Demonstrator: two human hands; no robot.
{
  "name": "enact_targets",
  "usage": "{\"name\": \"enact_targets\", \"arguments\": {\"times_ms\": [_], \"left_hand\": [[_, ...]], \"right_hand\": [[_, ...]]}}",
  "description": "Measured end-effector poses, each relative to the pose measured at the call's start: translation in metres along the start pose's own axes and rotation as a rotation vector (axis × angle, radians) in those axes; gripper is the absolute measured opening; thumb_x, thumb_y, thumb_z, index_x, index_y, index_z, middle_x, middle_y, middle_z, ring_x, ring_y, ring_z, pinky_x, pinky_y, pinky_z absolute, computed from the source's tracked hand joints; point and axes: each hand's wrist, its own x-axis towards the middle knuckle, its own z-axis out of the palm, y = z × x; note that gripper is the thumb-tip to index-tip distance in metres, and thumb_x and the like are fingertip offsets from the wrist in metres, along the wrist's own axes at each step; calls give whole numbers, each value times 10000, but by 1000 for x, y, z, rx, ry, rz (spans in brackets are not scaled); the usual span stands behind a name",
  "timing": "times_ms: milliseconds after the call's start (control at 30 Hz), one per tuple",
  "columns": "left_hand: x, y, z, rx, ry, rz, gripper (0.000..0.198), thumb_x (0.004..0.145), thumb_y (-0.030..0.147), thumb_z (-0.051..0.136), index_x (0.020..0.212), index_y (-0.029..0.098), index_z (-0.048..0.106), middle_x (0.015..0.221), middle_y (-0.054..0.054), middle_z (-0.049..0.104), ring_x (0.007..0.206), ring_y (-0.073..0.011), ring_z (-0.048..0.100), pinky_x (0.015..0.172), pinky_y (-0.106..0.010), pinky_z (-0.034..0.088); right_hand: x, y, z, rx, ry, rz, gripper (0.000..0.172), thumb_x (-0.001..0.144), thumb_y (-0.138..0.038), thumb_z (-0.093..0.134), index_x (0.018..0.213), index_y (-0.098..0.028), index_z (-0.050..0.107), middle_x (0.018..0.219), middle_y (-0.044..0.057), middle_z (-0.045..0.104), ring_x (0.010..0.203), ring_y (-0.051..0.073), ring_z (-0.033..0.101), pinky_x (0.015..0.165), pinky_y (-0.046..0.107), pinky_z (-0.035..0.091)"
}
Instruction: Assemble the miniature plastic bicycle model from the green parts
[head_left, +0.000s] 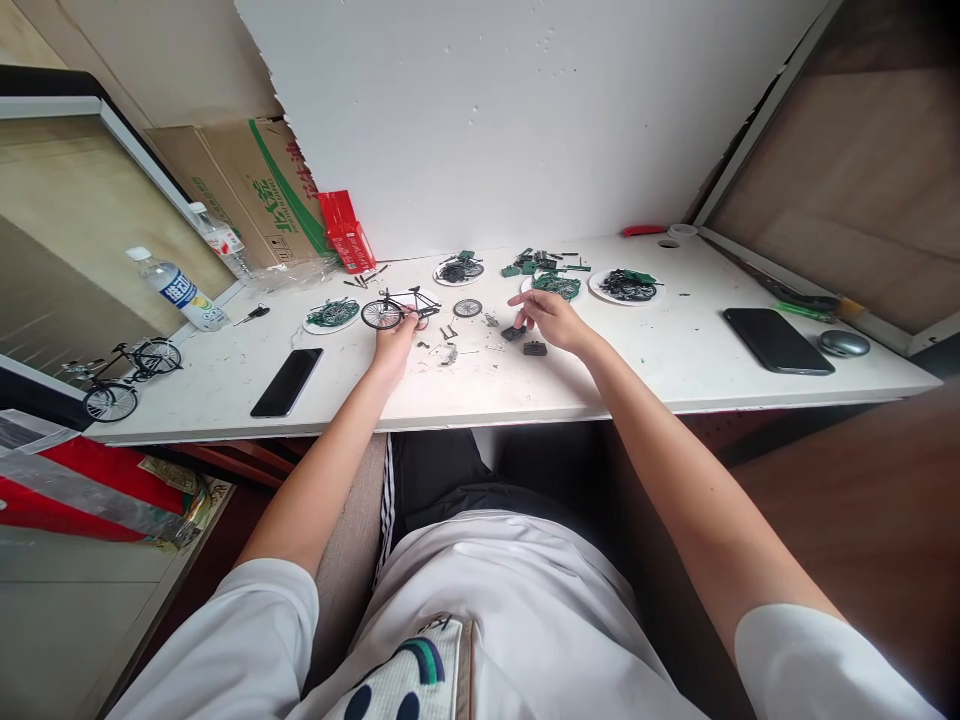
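My left hand (397, 345) grips a small black model bicycle (391, 312) by its lower frame, with one spoked wheel at its left end. The fingers cover part of the frame. My right hand (553, 318) is over the table with its index finger stretched out to the left and the other fingers bent downward. Its lower fingertips are at the edge of a small black block (513, 333); whether they pinch it I cannot tell. A second black block (535, 349) lies just below. Between my hands are a loose spoked wheel (468, 308) and small metal parts (450, 353).
Plates of green and black parts (331, 315) (626, 286) line the table's back, near loose green pieces (525, 265). A finished-looking model bicycle (131, 375) stands far left. Phones (287, 383) (776, 340), a bottle (180, 290), a red box (347, 233) and a mouse (844, 343) sit around.
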Motion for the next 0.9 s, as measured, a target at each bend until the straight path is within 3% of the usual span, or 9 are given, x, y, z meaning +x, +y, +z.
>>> {"name": "enact_targets", "arguments": {"times_ms": [300, 567, 733, 900], "left_hand": [[-25, -5, 25, -74, -93, -24, 95, 882, 210, 710, 938, 196, 635, 935, -4, 687, 787, -106, 679, 849, -259, 515], [-52, -9, 49, -214, -70, -54, 133, 905, 233, 747, 983, 208, 642, 939, -5, 682, 839, -113, 687, 848, -250, 529], [-58, -8, 54, -294, -60, -81, 170, 864, 214, 789, 974, 198, 661, 948, -3, 678, 860, -122, 691, 885, -274, 519], [-57, -4, 53, -341, -47, -139, 204, 841, 216, 805, 988, 195, 666, 945, -10, 688, 873, -134, 691, 911, -289, 517]], "right_hand": [[-5, -13, 16, -159, 18, 14, 326, 1002, -397, 580, 1109, -148, 762, 955, 111, 769, 819, 219, 643, 773, 337, 496], [-20, -32, 65, -225, -116, -148, 325, 964, -405, 631, 1080, -140, 780, 673, -29, 568, 650, 140, 471, 695, 289, 373], [-24, -27, 91, -377, -116, -168, 241, 970, -315, 691, 1092, -126, 778, 676, -19, 605, 637, 138, 490, 684, 277, 328], [-31, -29, 103, -467, -51, -162, 446, 971, -520, 764, 1240, -164, 747, 788, 35, 684, 783, 202, 598, 670, 276, 313]]}}
